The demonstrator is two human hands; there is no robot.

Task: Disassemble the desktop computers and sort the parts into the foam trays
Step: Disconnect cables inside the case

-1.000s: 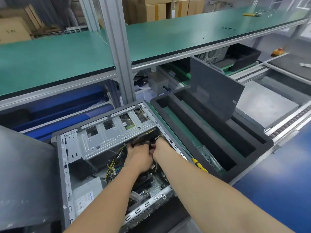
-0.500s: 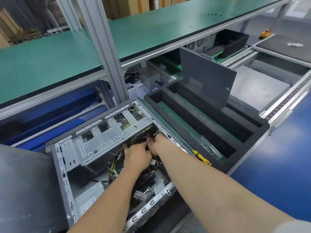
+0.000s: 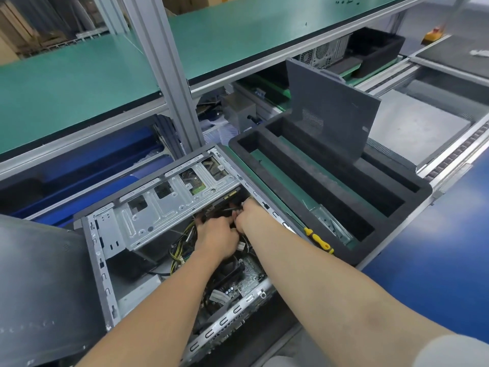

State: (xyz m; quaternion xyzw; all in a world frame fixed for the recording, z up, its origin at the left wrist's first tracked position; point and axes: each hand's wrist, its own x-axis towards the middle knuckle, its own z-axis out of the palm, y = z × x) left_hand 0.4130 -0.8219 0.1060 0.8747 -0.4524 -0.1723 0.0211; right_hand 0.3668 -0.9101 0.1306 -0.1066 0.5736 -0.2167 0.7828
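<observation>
Your left hand (image 3: 217, 238) and right hand (image 3: 250, 217) stay at one spot inside the computer case (image 3: 100, 260), centre frame; nothing is free yet. Right fingers pinch a black cable (image 3: 228, 207); left fingers are hidden, I cannot tell.

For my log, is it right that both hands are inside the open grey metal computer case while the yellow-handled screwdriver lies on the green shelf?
Not quite: the head view shows the yellow-handled screwdriver lying on the rim of the black foam tray, not the green shelf. The left hand and right hand are inside the open grey metal computer case.
</observation>
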